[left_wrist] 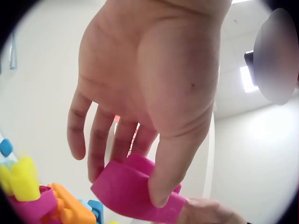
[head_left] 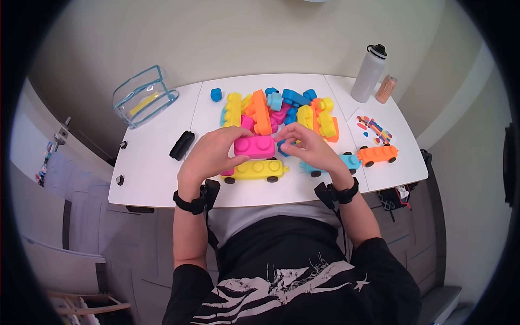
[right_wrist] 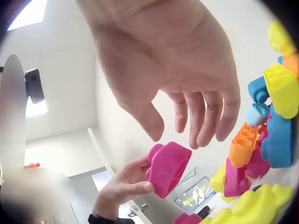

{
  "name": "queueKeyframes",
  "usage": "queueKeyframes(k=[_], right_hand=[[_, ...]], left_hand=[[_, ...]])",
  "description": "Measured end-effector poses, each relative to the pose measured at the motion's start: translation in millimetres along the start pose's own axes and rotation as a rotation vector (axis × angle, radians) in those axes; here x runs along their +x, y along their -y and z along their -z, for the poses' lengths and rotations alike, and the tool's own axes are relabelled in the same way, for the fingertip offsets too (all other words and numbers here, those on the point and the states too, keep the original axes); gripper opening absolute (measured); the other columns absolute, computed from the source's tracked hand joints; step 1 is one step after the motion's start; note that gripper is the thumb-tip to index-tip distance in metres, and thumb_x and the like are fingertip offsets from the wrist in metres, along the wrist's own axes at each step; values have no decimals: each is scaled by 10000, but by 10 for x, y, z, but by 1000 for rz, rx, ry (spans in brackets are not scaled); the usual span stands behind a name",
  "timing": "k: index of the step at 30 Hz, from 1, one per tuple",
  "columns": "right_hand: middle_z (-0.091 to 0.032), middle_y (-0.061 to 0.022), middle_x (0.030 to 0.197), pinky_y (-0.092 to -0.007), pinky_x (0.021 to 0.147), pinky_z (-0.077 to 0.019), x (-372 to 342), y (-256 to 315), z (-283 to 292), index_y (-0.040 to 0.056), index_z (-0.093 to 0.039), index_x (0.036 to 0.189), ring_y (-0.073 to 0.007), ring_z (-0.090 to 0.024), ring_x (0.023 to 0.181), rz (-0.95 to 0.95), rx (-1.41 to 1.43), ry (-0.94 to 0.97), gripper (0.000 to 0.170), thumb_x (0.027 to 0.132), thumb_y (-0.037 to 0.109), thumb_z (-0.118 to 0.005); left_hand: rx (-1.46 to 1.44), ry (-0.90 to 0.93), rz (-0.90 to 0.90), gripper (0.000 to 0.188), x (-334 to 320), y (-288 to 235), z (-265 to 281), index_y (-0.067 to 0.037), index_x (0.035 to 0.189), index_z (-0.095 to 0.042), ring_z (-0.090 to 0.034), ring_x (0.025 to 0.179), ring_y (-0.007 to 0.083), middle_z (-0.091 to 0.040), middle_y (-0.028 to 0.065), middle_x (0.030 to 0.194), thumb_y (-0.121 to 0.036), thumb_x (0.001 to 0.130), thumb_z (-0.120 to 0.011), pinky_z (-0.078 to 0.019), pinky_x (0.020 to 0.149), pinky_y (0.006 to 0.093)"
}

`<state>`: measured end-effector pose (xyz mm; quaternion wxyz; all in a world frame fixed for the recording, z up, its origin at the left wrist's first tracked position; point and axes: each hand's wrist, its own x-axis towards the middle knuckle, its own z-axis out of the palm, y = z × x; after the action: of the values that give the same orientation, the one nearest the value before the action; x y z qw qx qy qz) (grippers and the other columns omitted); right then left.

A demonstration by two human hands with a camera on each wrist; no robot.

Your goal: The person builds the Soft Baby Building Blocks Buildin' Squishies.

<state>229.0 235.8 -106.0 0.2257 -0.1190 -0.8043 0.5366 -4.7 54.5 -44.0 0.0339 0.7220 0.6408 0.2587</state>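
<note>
Your left hand (head_left: 212,153) grasps the large pink plastic block with two round studs (head_left: 254,147), thumb on one side and fingers on the other. That block is in the air near the desk's front edge, just by the yellow plastic toy car with black wheels (head_left: 255,170). Your right hand (head_left: 312,150) is released, its fingers relaxed near the block's right end and holding nothing.

With only the left hand bearing it, the block could twist or slip if your thumb eases off, or if your right fingertips knock its free end. Should it drop, it would probably hit the yellow car (wheels roll easily, so even a light knock might send it off), and the white desk's (head_left: 154,168) front edge is near. Pressing down off-centre could tip or roll the car too.

Watch your right wrist: it is close above the light-blue plastic toy car (head_left: 349,161), and a low sweep might nudge that into the orange plastic toy car (head_left: 378,155). Reaching forward could disturb the heap, where the long orange plastic block (head_left: 260,114) leans among others.
</note>
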Motion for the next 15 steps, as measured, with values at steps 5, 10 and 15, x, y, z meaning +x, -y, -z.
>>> queueKeyframes(k=[5,10,15], right_hand=[[-703,-74,1225,-359,880,-563,-43,181,-219,72,-610,1325,-214,-685,1005,75,-297,-26,463,924,200,-803],[-697,-94,1162,-366,834,-557,-60,142,-165,68,-618,1338,-244,-674,984,173,-437,-54,529,878,199,-844],[-715,-114,1164,-407,894,-562,-162,167,337,46,-644,1251,-283,-698,994,18,-589,-146,486,866,266,-843]], left_hand=[[23,53,11,480,27,-11,-57,-63,1253,-681,-713,1060,348,-748,153,1157,-231,839,-857,-565,922,433],[-59,72,-2,526,76,15,-217,-69,1318,-677,-719,1081,347,-753,132,1198,-182,840,-866,-576,936,403],[-122,-46,-4,452,87,-50,-159,-69,1317,-672,-724,1089,305,-756,104,1180,-159,898,-818,-585,908,395]])
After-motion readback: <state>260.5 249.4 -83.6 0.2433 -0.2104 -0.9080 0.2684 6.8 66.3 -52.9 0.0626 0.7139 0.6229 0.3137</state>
